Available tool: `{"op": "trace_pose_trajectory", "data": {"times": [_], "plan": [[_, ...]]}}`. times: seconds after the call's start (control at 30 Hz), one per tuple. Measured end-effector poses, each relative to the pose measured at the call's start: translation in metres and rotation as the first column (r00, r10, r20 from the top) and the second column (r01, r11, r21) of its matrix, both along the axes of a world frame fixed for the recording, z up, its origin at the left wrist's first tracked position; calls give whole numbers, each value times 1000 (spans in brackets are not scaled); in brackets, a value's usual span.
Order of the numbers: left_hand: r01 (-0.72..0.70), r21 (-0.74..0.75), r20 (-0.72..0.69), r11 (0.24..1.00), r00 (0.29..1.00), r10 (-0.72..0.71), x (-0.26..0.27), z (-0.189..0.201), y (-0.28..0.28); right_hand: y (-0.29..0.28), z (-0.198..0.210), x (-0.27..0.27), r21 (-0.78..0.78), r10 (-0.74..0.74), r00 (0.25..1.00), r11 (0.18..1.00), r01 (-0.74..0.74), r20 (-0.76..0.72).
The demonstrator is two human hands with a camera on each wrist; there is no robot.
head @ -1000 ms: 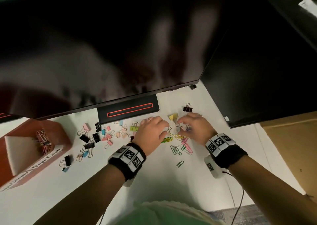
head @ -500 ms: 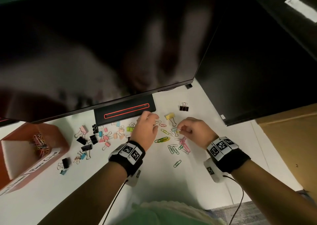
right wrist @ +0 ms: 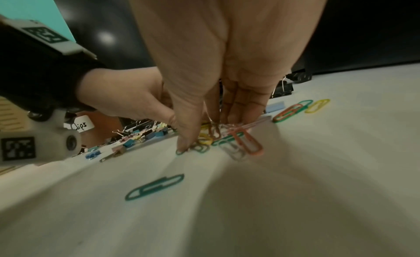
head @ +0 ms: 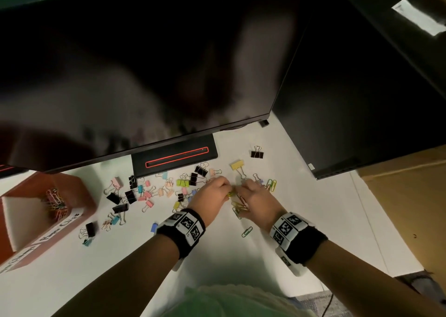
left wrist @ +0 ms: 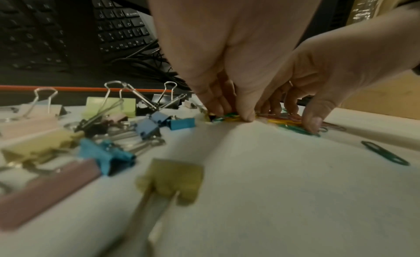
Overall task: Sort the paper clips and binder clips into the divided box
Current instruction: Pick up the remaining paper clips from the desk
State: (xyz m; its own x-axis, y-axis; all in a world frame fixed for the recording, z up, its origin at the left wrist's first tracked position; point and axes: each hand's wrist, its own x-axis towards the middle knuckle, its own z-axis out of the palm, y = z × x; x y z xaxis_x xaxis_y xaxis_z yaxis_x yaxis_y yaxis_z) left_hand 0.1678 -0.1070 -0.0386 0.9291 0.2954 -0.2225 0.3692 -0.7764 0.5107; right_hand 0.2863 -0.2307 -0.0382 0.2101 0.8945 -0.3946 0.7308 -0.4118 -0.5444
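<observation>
Coloured paper clips point(head: 239, 206) lie bunched on the white desk between my hands. My left hand point(head: 226, 191) pinches a few green and yellow clips point(left wrist: 227, 117) against the desk with thumb and fingers. My right hand point(head: 244, 188) is beside it, its thumb and curled fingers point(right wrist: 236, 117) closed round the pile point(right wrist: 240, 142). One green clip point(head: 247, 231) lies alone nearer me. Several binder clips point(head: 144, 193) are scattered to the left. The red divided box point(head: 79, 191) stands at far left, with paper clips in its back compartment.
A black monitor point(head: 144, 63) overhangs the desk, and its stand base point(head: 173, 158) sits behind the clips. A second dark screen point(head: 362, 99) is at the right, with a cardboard box point(head: 410, 208) beyond the desk edge. A yellow binder clip point(head: 237, 165) and a black one point(head: 257, 153) lie behind my hands.
My hands have come together over the paper clips. The left hand moved right onto them, and the loose clips are now drawn into a tighter bunch.
</observation>
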Motion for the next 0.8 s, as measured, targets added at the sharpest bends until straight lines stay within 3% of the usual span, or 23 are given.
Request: {"op": "trace_pose_trajectory", "data": {"times": [0.23,0.43,0.67,0.8], "plan": [[-21,-2,-34,1000,999,21,-3,1,-4,2,-4,-4,1,67,988,998,-68,139],[-41,-6,-59,999,997,40,-11,2,-1,9,1,2,-111,11,997,994,-3,72],[-309,-192,26,932,947,320,-34,16,8,9,16,-5,-48,6,1000,999,-6,-2],[-493,-375,88,786,825,559,-69,49,27,17,35,-23,119,-33,999,992,37,-31]]}}
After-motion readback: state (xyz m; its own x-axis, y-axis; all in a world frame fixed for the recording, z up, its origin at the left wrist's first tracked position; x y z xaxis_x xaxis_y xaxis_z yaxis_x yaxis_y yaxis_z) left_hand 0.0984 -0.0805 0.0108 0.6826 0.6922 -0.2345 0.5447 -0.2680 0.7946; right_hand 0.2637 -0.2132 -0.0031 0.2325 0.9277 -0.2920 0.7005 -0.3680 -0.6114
